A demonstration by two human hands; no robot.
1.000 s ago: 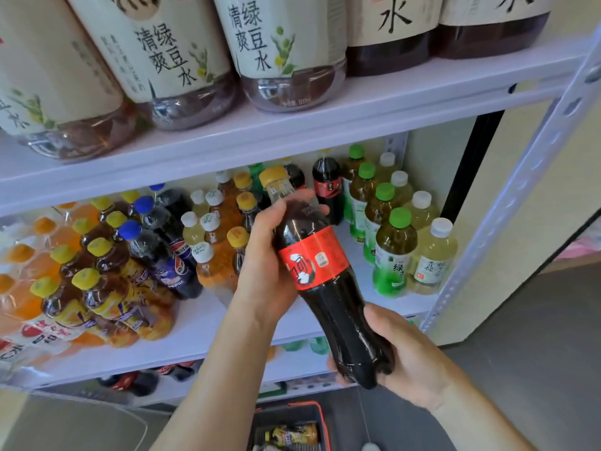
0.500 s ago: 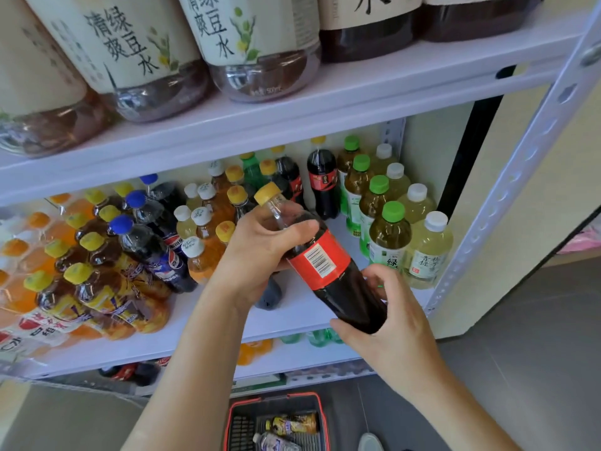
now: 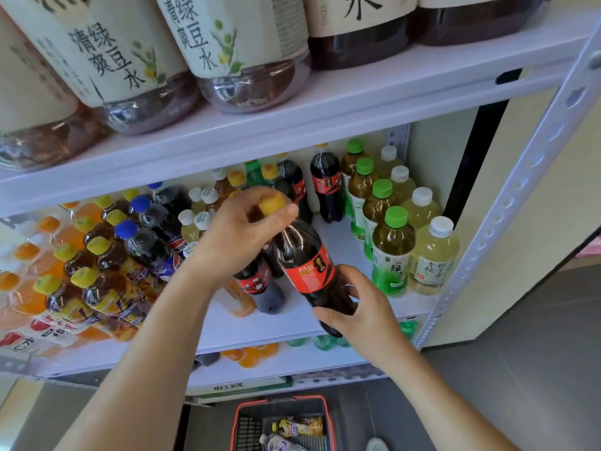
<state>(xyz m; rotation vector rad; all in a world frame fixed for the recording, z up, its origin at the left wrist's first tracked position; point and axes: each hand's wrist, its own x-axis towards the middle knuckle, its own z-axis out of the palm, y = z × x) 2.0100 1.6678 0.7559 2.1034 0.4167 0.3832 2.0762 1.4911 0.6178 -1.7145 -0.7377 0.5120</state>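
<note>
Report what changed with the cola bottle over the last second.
The cola bottle rose toward the middle shelf, its base now at the front edge. The left hand slid from the bottle's shoulder up to the yellow cap. The right hand still holds the base; the bottle remains tilted, the shelved bottles unmoved.

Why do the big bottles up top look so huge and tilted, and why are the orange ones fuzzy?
Head view: the wide-angle lens stretches the edges, so the big bottles lean and bulge; head view: the orange bottles at the left edge smear into blur, while the cola bottle in the middle is sharp; soft, even light, small glints on plastic.
</note>
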